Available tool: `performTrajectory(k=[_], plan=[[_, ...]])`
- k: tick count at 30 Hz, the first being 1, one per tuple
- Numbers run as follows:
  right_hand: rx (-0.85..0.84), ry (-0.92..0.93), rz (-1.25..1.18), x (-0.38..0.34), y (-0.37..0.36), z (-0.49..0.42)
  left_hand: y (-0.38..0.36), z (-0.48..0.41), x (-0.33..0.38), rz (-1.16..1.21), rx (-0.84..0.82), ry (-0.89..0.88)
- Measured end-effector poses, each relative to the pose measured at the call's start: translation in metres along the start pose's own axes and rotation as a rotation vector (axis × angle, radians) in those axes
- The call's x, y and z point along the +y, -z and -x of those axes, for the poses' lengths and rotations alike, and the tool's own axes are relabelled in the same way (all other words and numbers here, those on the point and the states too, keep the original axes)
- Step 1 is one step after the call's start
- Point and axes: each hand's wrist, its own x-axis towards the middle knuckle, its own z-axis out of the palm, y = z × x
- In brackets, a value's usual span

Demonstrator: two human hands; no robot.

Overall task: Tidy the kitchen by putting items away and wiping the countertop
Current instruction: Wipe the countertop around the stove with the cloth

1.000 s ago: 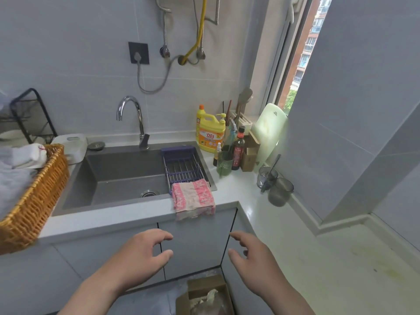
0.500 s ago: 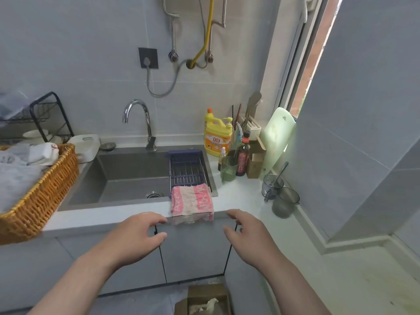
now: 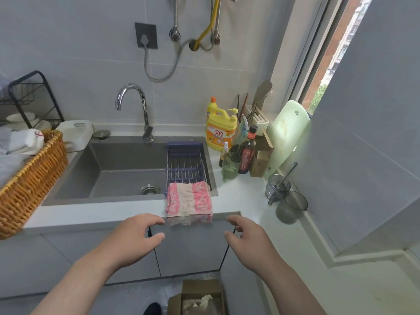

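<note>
The pink-and-cream striped rag lies draped over the front edge of the white countertop. Its upper end rests at the front right corner of the grey sink, against the purple slatted draining rack, and its lower hem hangs over the cabinet doors. My left hand hovers just beside the hem's left corner and my right hand near its right corner. On both, the fingers are loosely curled with the thumbs apart, and they hold nothing. I judge that the step is taking up the rag for wiping. To do it well I should pinch the hanging hem at both corners and lift upward rather than drag outward, so it cannot slide to the floor, then bunch it into one palm. The two smoky glass cups by the countertop's right edge stand close together, so I would wipe round them gently.
</note>
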Motion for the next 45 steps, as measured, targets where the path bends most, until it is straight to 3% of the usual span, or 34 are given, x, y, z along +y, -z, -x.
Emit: performTrajectory(k=[22, 31, 37, 45], plan=[[-0.025, -0.416, -0.113, -0.017, -0.084, -0.233, -0.051, -0.272, -0.101, 0.422, -0.272, 0.344], [0.076, -0.747, -0.275, 0.002, -0.12, -0.271, -0.073, -0.302, -0.108, 0.696, -0.31, 0.578], [0.105, -0.863, -0.286, 0.006, -0.128, -0.279, -0.071, -0.3, -0.095, 0.771, -0.364, 0.707], [0.131, -0.758, -0.41, -0.004, -0.124, -0.264, -0.08, -0.304, -0.099, 0.779, -0.264, 0.547]])
